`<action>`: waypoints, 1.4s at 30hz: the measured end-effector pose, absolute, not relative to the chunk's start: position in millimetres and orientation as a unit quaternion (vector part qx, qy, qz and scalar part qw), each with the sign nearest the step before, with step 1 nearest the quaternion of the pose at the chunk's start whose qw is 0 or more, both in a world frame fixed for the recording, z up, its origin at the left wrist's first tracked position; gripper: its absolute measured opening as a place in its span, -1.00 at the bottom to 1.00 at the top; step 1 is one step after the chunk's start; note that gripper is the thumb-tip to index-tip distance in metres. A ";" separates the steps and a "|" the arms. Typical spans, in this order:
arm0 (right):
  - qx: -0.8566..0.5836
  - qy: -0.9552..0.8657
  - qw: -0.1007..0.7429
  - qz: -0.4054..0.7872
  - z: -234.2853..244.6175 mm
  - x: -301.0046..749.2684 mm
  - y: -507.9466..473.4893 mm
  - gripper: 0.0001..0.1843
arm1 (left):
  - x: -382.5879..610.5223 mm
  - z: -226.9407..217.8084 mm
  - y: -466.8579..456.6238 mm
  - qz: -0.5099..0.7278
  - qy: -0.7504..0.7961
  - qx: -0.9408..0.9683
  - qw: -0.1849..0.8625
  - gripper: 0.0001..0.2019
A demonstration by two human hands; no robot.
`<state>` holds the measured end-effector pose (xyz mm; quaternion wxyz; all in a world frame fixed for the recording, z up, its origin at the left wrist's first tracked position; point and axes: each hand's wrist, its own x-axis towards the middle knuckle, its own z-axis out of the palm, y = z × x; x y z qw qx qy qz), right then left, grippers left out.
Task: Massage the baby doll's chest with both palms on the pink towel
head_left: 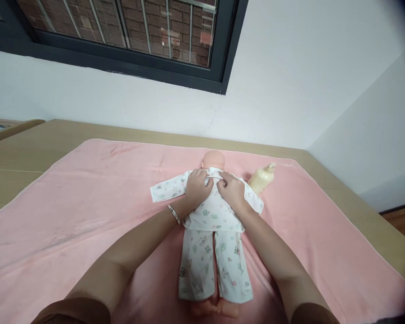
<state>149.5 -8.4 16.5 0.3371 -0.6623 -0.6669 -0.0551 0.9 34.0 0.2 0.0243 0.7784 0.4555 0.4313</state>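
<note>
A baby doll (213, 159) lies stretched out on a pink blanket (121, 189), its bald head away from me and its feet toward me. It wears a white long-sleeved shirt (211, 216) with small prints and matching trousers (197, 265). My left hand (200, 185), with a silver bangle on the wrist, is closed on the shirt just below the neck. Opposite it, my right hand (232, 191) pinches the fabric too. A narrow raised fold of cloth runs between my fingertips. The doll's face does not show.
A pale yellow bottle (262, 177) lies on the blanket beside the doll's right-hand sleeve. The blanket covers a wooden surface (27, 148) against a white wall (270, 90). A dark-framed window (219, 72) with bars is above.
</note>
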 end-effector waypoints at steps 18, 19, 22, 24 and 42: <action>-0.652 -0.683 0.325 -0.058 15.5 154.6 -4.5 -0.54 | 0.2 0.3 40.1 0.414 0.420 0.807 0.026 -0.84; -0.664 -0.668 0.329 -0.061 16.1 152.6 -7.2 -0.57 | 0.4 0.9 38.6 0.411 0.427 0.805 0.014 -0.87; -0.684 -0.651 0.323 -0.059 18.4 149.9 -11.2 -0.60 | 0.9 1.9 36.2 0.400 0.443 0.802 -0.008 -0.87; -0.685 -0.656 0.313 -0.049 19.4 151.1 -9.5 -0.57 | 1.2 1.5 36.7 0.401 0.444 0.801 0.001 -0.89; -0.679 -0.643 0.353 -0.037 16.5 149.7 -6.4 -0.59 | 1.0 0.4 34.7 0.423 0.449 0.787 0.005 -0.91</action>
